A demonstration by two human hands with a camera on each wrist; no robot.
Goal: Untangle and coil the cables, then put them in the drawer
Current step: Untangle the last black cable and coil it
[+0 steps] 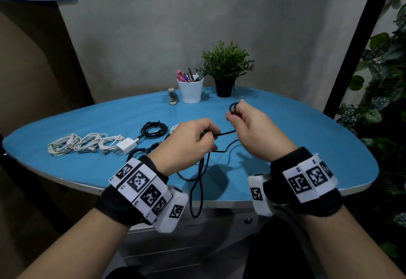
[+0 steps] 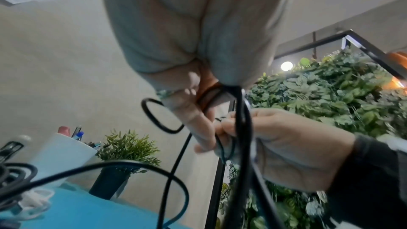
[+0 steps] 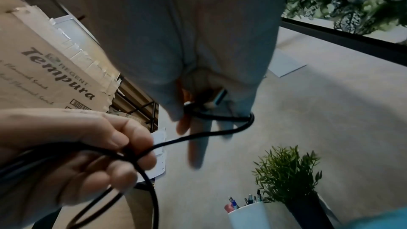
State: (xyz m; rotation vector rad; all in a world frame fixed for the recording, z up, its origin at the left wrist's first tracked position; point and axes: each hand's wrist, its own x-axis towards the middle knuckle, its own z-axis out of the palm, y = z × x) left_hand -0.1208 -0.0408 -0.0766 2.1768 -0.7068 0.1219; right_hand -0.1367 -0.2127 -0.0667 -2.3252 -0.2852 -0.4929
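A thin black cable (image 1: 226, 133) runs between both hands above the blue table (image 1: 87, 122). My right hand (image 1: 246, 122) holds a small loop of it (image 1: 233, 107) wound round its fingers; in the right wrist view the black cable (image 3: 222, 119) circles those fingers. My left hand (image 1: 193, 140) pinches the black cable, whose slack (image 1: 197, 186) hangs over the table's front edge. The left wrist view shows the left hand's fingers (image 2: 193, 116) on the cable (image 2: 241, 128). Coiled white cables (image 1: 81, 144), a white charger (image 1: 126, 145) and a coiled black cable (image 1: 153, 129) lie at the left.
A white pen cup (image 1: 190, 89), a potted plant (image 1: 226, 69) and a small stapler (image 1: 172, 96) stand at the table's back. A grey drawer unit (image 1: 197, 234) sits below the front edge. Leafy plants (image 1: 384, 102) fill the right side.
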